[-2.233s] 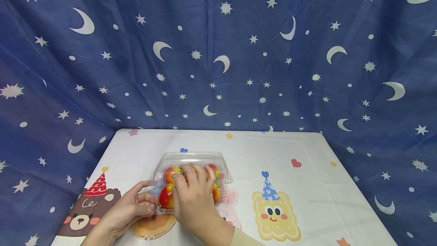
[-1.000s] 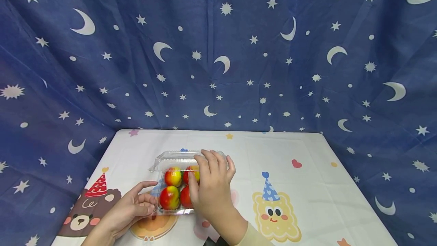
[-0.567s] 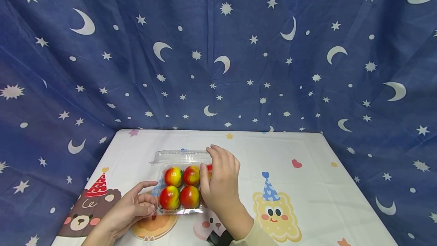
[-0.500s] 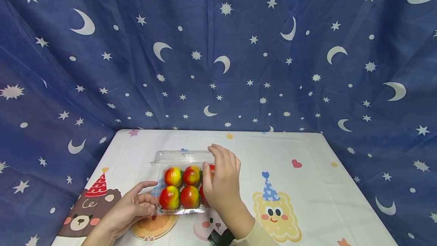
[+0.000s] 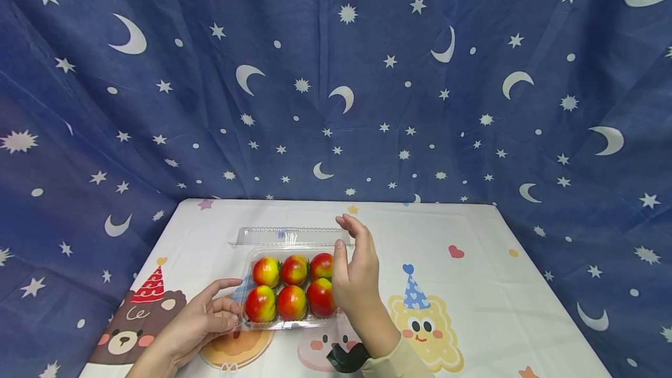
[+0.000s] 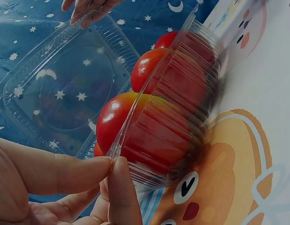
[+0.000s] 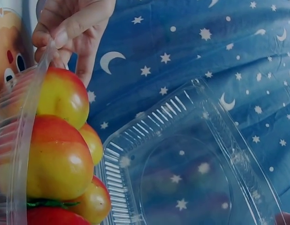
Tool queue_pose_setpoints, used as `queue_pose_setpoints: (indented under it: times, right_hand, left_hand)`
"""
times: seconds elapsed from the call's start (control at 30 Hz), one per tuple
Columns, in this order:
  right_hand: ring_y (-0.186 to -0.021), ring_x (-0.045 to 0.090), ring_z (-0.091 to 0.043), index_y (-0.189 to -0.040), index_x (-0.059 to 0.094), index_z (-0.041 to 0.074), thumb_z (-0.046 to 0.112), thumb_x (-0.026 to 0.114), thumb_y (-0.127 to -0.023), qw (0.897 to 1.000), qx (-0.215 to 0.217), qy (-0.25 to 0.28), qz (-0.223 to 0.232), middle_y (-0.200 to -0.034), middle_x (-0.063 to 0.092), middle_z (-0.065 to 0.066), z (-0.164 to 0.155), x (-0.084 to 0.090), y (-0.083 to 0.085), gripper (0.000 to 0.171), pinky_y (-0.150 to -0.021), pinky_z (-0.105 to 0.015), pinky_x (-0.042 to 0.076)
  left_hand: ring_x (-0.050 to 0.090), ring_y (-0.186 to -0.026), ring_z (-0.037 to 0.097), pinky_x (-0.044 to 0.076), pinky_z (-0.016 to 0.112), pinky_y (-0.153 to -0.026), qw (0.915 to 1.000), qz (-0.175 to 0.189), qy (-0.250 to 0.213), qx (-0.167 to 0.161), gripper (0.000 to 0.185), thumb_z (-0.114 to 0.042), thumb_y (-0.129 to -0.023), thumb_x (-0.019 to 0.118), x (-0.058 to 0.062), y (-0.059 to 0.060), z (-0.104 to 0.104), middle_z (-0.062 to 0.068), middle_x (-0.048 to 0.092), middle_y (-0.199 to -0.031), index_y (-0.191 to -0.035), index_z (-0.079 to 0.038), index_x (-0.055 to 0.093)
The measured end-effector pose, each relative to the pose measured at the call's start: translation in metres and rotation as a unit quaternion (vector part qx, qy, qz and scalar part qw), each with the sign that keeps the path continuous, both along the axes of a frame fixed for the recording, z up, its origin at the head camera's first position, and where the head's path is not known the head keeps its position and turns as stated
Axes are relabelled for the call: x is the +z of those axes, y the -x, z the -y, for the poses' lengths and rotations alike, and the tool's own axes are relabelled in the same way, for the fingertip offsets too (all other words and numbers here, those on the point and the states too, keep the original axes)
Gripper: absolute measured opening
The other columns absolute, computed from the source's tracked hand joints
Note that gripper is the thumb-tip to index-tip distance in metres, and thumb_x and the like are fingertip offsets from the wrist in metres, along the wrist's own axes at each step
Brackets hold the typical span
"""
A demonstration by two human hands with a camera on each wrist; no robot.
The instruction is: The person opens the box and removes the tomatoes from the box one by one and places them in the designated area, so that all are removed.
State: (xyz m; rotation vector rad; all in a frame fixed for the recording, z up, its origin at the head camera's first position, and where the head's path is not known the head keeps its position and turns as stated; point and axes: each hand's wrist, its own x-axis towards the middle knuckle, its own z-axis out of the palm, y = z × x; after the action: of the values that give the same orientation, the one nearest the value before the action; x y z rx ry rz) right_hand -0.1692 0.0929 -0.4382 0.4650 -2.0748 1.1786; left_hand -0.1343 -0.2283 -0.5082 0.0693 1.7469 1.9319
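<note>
A clear plastic clamshell box (image 5: 286, 324) lies on the table with its hinged lid (image 5: 291, 236) raised and tipped back behind it. Several red and yellow fruits (image 5: 291, 303) sit in two rows inside; their exact kind is hard to tell. My left hand (image 5: 202, 322) pinches the box's rim at its near left side, thumb and finger meeting on the edge in the left wrist view. By the right end stands my right hand (image 5: 358, 276), fingers loosely extended by the lid's right edge. Its fingertips (image 6: 91, 13) overlap the lid's corner in the left wrist view; whether they touch it is unclear.
The table (image 5: 472, 261) has a white cloth printed with cartoon figures, stars and hearts. A blue curtain (image 5: 336, 104) with moons and stars hangs behind it. Something black (image 5: 349, 357) shows at the right wrist beside a beige sleeve (image 5: 396, 363).
The lid, formerly down over the fruits, has swung up and back. My right hand has moved off the fruits, to the right and away from me. The left hand has stayed on the box's rim.
</note>
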Motion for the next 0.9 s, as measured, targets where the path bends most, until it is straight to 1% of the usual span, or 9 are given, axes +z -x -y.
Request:
queue_pose_setpoints:
  times: [0.1,0.2,0.27,0.33,0.43,0.53,0.6,0.8,0.9]
  right_hand:
    - [-0.136,0.062,-0.023,-0.149,0.051,0.006,-0.004,0.058,-0.102,1.000,0.014,0.024,-0.012,-0.145,0.066,-0.005,-0.003,-0.002,0.002,0.049,-0.122,-0.027,0.044]
    - [-0.135,0.063,-0.025,-0.147,0.052,0.003,-0.008,0.059,-0.101,0.999,0.025,0.038,-0.020,-0.143,0.067,-0.008,-0.006,-0.002,0.005,0.048,-0.122,-0.025,0.044]
    - [-0.135,0.063,-0.024,-0.146,0.052,0.001,-0.009,0.059,-0.100,0.998,0.030,0.049,-0.012,-0.143,0.067,-0.009,-0.007,-0.001,0.005,0.048,-0.122,-0.023,0.043]
    - [-0.134,0.064,-0.024,-0.146,0.052,-0.001,-0.011,0.060,-0.100,0.998,0.031,0.054,-0.007,-0.143,0.066,-0.010,-0.009,-0.001,0.006,0.048,-0.121,-0.023,0.044]
    - [-0.134,0.064,-0.025,-0.146,0.051,0.000,-0.010,0.062,-0.100,0.997,0.036,0.067,0.005,-0.144,0.064,-0.011,-0.011,0.000,0.008,0.049,-0.120,-0.024,0.046]
    - [-0.132,0.065,-0.026,-0.147,0.051,0.001,-0.008,0.063,-0.101,0.996,0.038,0.079,0.007,-0.143,0.063,-0.015,-0.013,-0.001,0.010,0.048,-0.118,-0.026,0.048]
    - [-0.130,0.065,-0.026,-0.146,0.051,0.001,-0.008,0.064,-0.101,0.995,0.040,0.088,0.009,-0.142,0.063,-0.015,-0.014,-0.002,0.012,0.048,-0.117,-0.026,0.049]
    - [-0.126,0.067,-0.025,-0.145,0.052,0.003,-0.009,0.065,-0.100,0.992,0.047,0.116,0.023,-0.141,0.063,-0.010,-0.017,-0.003,0.016,0.049,-0.115,-0.027,0.051]
    - [-0.124,0.067,-0.025,-0.146,0.052,0.005,-0.007,0.066,-0.101,0.991,0.046,0.122,0.024,-0.141,0.063,-0.009,-0.018,-0.004,0.018,0.049,-0.113,-0.026,0.053]
  left_hand:
    - [0.069,-0.085,0.012,0.063,0.027,-0.082,1.0000,0.001,0.000,0.000,0.090,0.004,-0.092,0.070,0.000,0.000,0.000,0.002,0.068,-0.104,-0.163,-0.001,0.016]
    - [0.069,-0.084,0.012,0.063,0.028,-0.082,1.0000,0.001,0.000,0.001,0.090,0.004,-0.092,0.070,0.000,0.000,0.000,0.001,0.068,-0.103,-0.163,-0.001,0.016]
    - [0.069,-0.084,0.012,0.063,0.028,-0.082,1.0000,0.001,-0.001,0.002,0.090,0.004,-0.092,0.070,-0.001,0.000,0.000,0.002,0.068,-0.103,-0.163,-0.001,0.016]
    - [0.069,-0.085,0.012,0.064,0.028,-0.082,1.0000,0.002,-0.001,0.002,0.090,0.004,-0.092,0.070,-0.001,0.001,0.000,0.002,0.068,-0.103,-0.163,-0.001,0.016]
    - [0.069,-0.085,0.012,0.064,0.028,-0.083,1.0000,0.003,-0.002,0.003,0.089,0.003,-0.092,0.070,-0.001,0.001,0.000,0.002,0.069,-0.104,-0.163,-0.001,0.016]
    - [0.069,-0.085,0.012,0.064,0.028,-0.083,1.0000,0.006,0.000,0.005,0.090,0.003,-0.092,0.070,-0.001,0.001,0.000,0.002,0.069,-0.104,-0.164,-0.002,0.016]
    - [0.069,-0.085,0.012,0.064,0.029,-0.083,0.9999,0.008,0.001,0.006,0.091,0.002,-0.093,0.071,0.000,0.001,0.000,0.002,0.069,-0.104,-0.164,-0.002,0.015]
    - [0.069,-0.085,0.014,0.064,0.030,-0.084,0.9999,0.011,-0.001,0.007,0.090,0.002,-0.093,0.070,-0.001,0.002,0.000,0.003,0.069,-0.104,-0.164,-0.002,0.015]
    - [0.069,-0.085,0.014,0.064,0.030,-0.084,0.9999,0.011,-0.002,0.006,0.090,0.003,-0.093,0.070,-0.002,0.002,0.000,0.003,0.069,-0.104,-0.164,-0.002,0.015]
